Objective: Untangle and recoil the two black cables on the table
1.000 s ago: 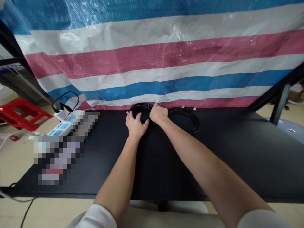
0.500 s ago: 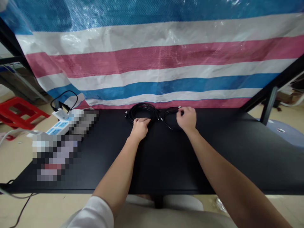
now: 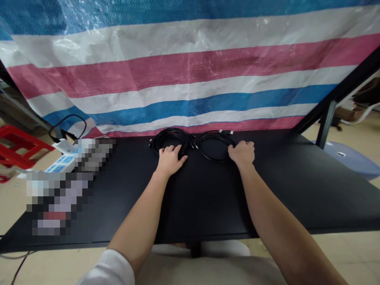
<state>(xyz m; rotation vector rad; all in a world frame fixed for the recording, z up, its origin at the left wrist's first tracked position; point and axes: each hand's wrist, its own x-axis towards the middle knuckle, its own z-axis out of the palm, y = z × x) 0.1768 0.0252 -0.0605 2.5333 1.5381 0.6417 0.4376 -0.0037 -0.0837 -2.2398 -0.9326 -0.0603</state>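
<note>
Resting hands (image 3: 170, 159) on cable coils (image 3: 216, 145).

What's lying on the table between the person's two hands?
In the head view, the right coil of black cable lies between left hand and right hand.

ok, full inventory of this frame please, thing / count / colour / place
coiled black cables: 2, black, side by side at the table's far edge; second coil on the right
black flat table: 1, black, across the middle
striped plastic tarp: 1, blue, white and pink, hanging behind the table
white power strip: 1, white with blue sockets, table's far left
red plastic stool: 1, red, floor at left
blurred patch: 1, contents unreadable, left on the table
left hand: 1, flat on the left coil's near side
right hand: 1, at the right coil's right edge, grip unclear
</note>
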